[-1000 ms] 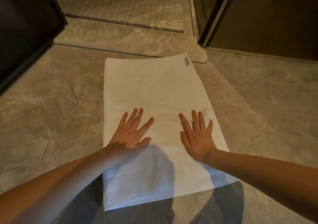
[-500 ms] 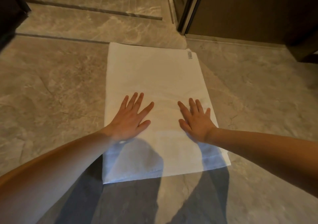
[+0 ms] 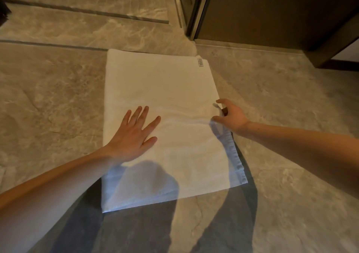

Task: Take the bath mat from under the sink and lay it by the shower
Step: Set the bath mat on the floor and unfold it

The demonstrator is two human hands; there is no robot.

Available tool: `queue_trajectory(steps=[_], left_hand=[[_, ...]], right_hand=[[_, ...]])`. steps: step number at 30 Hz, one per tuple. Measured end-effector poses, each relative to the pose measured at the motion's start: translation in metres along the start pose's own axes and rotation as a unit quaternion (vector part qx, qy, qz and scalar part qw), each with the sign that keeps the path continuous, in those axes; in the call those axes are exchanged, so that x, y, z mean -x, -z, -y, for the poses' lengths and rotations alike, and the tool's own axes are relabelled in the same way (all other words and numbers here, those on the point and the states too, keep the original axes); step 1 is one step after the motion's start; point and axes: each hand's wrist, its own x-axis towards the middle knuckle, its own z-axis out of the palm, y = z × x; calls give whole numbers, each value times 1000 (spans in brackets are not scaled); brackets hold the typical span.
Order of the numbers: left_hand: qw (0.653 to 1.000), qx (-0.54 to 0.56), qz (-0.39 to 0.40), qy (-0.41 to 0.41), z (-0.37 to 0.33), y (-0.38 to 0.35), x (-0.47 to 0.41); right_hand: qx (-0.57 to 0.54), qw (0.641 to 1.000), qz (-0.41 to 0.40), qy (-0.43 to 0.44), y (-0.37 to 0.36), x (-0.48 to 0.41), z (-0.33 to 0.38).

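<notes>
While the left hand (image 3: pixel 132 136) is pressing the bath mat (image 3: pixel 159 82), fingers spread, the right hand (image 3: pixel 231 116) is pinching its three-o'clock edge.

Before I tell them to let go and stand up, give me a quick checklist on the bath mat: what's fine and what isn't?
1. Is the bath mat spread open on the floor tile: ok.
2. Is the left hand flat on the mat, pinning it: ok.
3. Is the mat's right edge lying flat: not ok. The right hand pinches it, and it is lifted there.
4. Is the surface smooth: not ok. A ripple runs across the middle from the pinched edge.
5. Is the far edge at the dark floor joint: ok. Its left corner meets the joint.
6. Is the correct face up: cannot tell. A label shows at the far right corner.
</notes>
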Motion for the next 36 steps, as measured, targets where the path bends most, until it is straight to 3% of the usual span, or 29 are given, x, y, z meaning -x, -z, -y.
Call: queue_trajectory(steps=[4,7,12,15,20,24,27,29,32,36], left_hand=[[1000,-3,11,3,-1,2,0],[1000,9,10,1,-2,4,0],[996,69,46,32,-11,20,-7],[988,152,-4,25,-30,48,-34],[908,417,4,33,-73,95,-104],[894,436,101,0,-98,114,-137],[896,413,157,50,-103,119,-150],[883,443,132,84,-96,115,-152],[825,546,104,101,-74,106,-142],[780,615,91,79,-40,102,-120]], right_hand=[[-29,991,123,51,15,6,-1],[-29,982,183,41,22,11,-7],[-39,985,161,47,26,13,-4],[-4,985,157,72,24,16,4],[-29,980,168,104,15,25,23],[-23,977,174,120,7,29,27],[-14,978,178,108,7,32,30],[18,977,184,107,7,36,30],[58,968,208,126,5,45,35],[4,960,234,151,-2,54,61]])
